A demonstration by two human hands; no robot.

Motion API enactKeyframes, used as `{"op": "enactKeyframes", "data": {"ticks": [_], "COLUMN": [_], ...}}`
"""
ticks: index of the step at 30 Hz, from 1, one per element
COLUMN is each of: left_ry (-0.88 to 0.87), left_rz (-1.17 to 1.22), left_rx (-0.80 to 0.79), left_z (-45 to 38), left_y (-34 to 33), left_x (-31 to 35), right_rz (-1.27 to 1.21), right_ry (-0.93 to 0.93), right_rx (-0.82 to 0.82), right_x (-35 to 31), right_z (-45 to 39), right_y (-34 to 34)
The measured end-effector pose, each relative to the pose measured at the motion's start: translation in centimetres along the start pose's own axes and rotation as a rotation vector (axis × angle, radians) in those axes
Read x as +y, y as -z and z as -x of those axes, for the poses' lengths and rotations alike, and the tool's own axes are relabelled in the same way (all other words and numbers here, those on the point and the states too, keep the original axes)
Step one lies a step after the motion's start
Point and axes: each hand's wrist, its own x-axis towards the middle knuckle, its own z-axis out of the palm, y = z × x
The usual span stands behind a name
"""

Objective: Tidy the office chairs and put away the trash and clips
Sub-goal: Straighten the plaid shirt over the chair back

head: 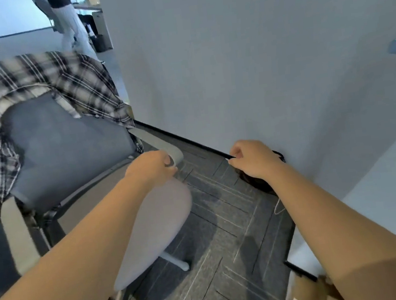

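A grey office chair stands at the left with a plaid shirt draped over its backrest. My left hand is closed around the front end of the chair's right armrest. My right hand hovers near the wall with thumb and fingers pinched on a small white scrap, too tiny to identify. Directly beneath that hand sits a dark round trash bin, mostly hidden by my wrist. The chair's pale seat lies below my left forearm.
A grey wall with a black baseboard runs close on the right. A white surface and a cardboard box fill the lower right. A person stands far back. Dark carpet tiles cover the floor.
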Motion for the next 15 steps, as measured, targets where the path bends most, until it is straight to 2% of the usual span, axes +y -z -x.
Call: {"op": "enactKeyframes", "data": {"ticks": [8, 15], "left_ry": [0.274, 0.622], "left_rz": [0.089, 0.303], "left_rx": [0.023, -0.004], "left_z": [-16.1, -29.0], "left_y": [-1.2, -5.0], "left_x": [-1.5, -2.1], "right_rz": [0.061, 0.157], "right_ry": [0.168, 0.362], "right_rx": [-0.116, -0.324], "right_x": [1.4, 2.4], "right_z": [-19.8, -37.0], "right_y": [0.2, -1.5]}}
